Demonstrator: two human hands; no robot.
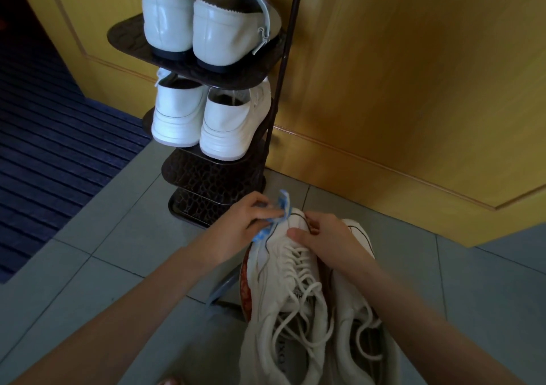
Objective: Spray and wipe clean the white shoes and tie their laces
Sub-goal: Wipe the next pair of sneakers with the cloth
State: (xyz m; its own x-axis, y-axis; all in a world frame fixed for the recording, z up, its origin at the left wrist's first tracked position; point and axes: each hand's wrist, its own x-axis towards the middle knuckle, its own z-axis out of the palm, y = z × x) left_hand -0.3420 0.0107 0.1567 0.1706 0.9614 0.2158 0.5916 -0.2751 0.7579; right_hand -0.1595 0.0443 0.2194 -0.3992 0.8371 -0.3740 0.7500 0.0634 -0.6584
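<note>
Blue-white cloth (284, 204), pinched in the left hand (245, 222), meets the toe of the shoe (295, 269), which the right hand (325, 240) grips, probably to steady it.

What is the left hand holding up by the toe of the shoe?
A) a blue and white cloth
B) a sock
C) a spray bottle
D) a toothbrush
A: the left hand grips a blue and white cloth at the toe of the white shoe, while the right hand holds that toe.
</note>
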